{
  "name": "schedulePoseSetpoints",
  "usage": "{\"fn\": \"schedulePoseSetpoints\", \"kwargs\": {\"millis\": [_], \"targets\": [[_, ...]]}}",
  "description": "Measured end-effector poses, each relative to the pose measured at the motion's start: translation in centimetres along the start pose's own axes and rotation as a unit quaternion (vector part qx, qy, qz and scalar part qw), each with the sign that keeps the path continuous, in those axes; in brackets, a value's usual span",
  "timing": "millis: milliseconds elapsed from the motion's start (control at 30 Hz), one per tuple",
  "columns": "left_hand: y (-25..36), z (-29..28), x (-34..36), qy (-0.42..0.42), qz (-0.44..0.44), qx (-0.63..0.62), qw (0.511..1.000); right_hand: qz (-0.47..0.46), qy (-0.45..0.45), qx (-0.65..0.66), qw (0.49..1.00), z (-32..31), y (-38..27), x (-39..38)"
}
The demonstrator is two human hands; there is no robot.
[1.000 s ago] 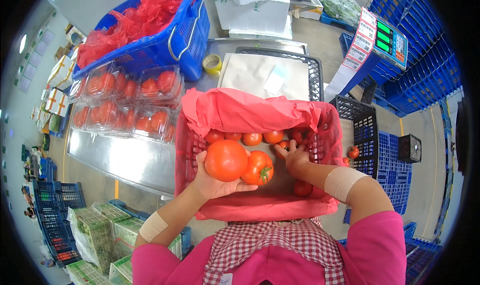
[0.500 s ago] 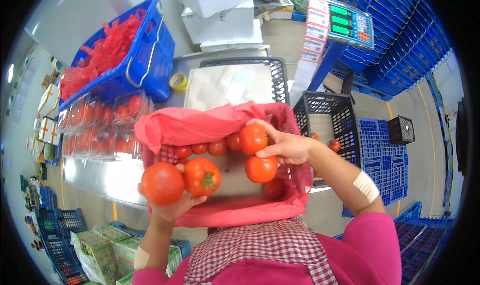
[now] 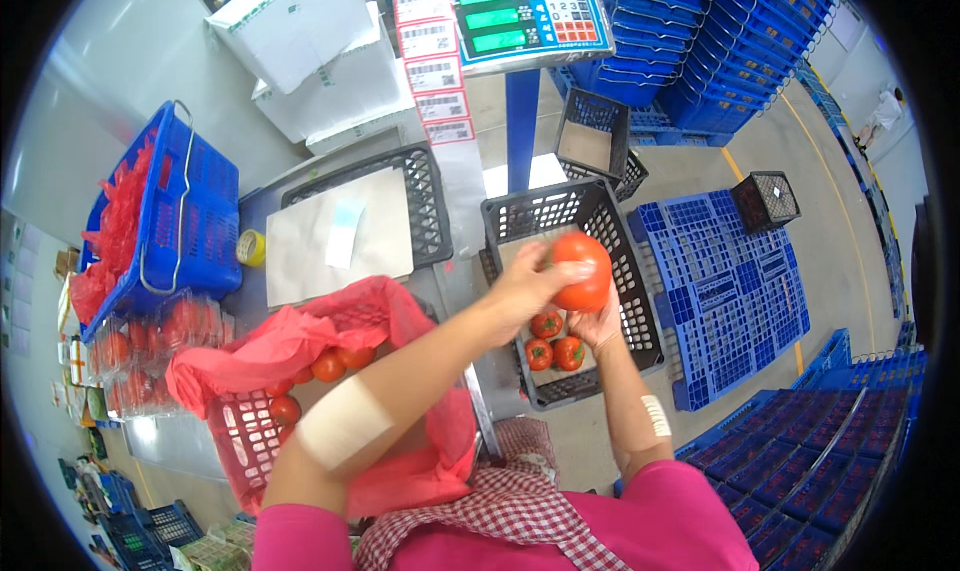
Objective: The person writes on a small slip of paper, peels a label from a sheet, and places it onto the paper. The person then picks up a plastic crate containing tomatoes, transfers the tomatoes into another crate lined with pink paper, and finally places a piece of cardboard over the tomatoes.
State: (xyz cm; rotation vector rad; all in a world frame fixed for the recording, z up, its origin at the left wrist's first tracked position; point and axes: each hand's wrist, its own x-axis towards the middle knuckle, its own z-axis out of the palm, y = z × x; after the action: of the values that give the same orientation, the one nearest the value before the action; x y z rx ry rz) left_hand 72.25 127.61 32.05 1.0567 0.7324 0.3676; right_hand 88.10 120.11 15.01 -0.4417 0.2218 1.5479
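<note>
Pink-red fabric-lined plastic basket (image 3: 448, 446) w/ round red tomatoes (image 3: 328, 366) sits L of the black slotted plastic crate (image 3: 634, 289). Above that crate, L hand (image 3: 524, 289) & R hand (image 3: 600, 323) are tgthr, clamped on a big glossy round red tomato (image 3: 582, 273), L at its L side, R below; can't tell if R holds more. 3 smaller round red tomatoes (image 3: 569, 352) lie in crate. R of crate: flat blue plastic grid pallet (image 3: 715, 301). Beyond crate: green-lit scale display (image 3: 525, 23); farther, stacked blue plastic crates (image 3: 720, 56).
</note>
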Motion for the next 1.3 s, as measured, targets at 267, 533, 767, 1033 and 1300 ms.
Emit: {"fn": "schedulePoseSetpoints", "kwargs": {"millis": [267,533,767,1033,1300], "targets": [[-11.9,-1.7,10.4,0.119,-0.027,0.27,0.955,-0.077,-0.01,0.108,0.991,-6.1,3.9,3.4],[5.0,-3.7,-6.8,-0.282,-0.02,0.255,0.925,-0.081,0.108,-0.003,0.991,-5.6,1.7,5.9],[-2.9,-23.2,-26.6,0.181,-0.199,0.388,0.882,0.005,-0.15,-0.359,0.921,15.0,5.5,-0.9],[-13.8,-25.3,-21.4,0.297,-0.067,0.634,0.711,0.129,-0.379,-0.916,0.039,22.9,27.6,-0.8],[-15.2,-21.9,-16.8,0.368,-0.068,0.576,0.727,-0.076,-0.234,-0.914,-0.324,8.2,28.7,5.9]]}}
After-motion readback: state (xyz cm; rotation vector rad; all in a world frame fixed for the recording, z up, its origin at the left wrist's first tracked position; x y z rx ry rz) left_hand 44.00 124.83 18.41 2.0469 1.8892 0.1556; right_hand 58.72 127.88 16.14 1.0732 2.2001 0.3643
